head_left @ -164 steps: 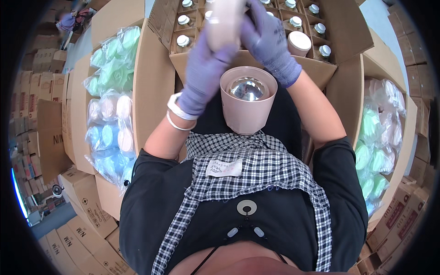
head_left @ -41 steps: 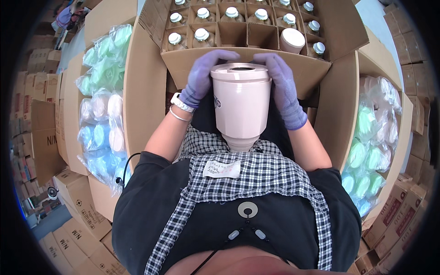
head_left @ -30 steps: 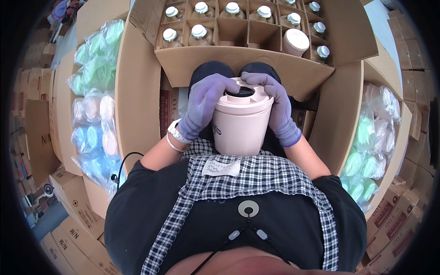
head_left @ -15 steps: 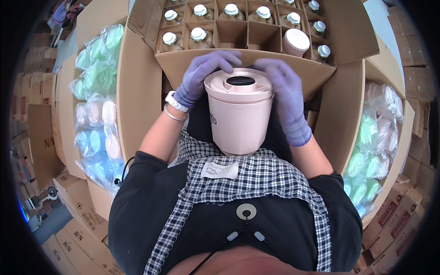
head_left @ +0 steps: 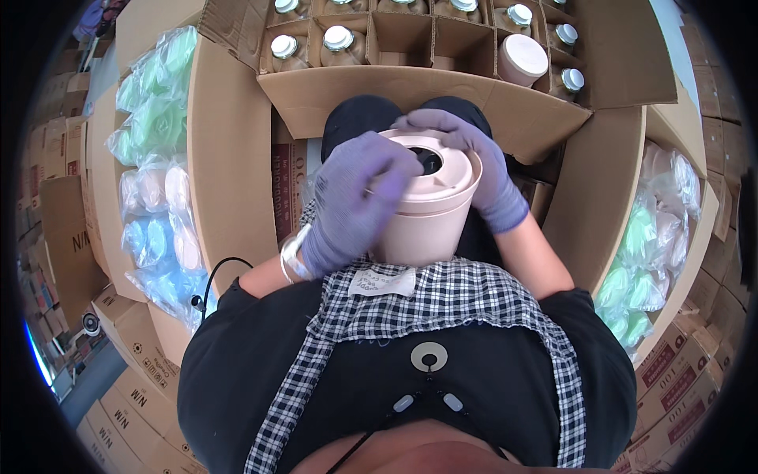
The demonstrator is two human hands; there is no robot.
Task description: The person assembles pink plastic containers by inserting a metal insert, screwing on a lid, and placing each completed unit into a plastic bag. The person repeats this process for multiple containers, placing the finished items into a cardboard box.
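Two gloved hands close on one pale pink container (head_left: 430,213) held upright at the centre of the view, just above a checked apron (head_left: 426,316). The left hand (head_left: 355,197) wraps its side at 9 o'clock, fingers curled over the lid's edge; the right hand (head_left: 474,162) grips the rim from 1 o'clock, fingertips lying across the top near the dark round hole in the lid. Both hands wear purple gloves, and a white band circles the left wrist.

A cardboard flap (head_left: 426,95) at 12 o'clock stands between the container and an open divided carton (head_left: 410,31), where about seven small capped bottles sit in cells. One more pink container with a white lid (head_left: 523,59) rests in the carton at 1 o'clock. Brown box walls flank both forearms. At 9 o'clock a box holds clear bags (head_left: 154,158) of green, white and blue pieces; at 3 o'clock another stack of bags (head_left: 651,253) shows green and white. A small white label sits on the apron's top edge. Printed brown cartons (head_left: 118,395) crowd 7 and 4 o'clock.
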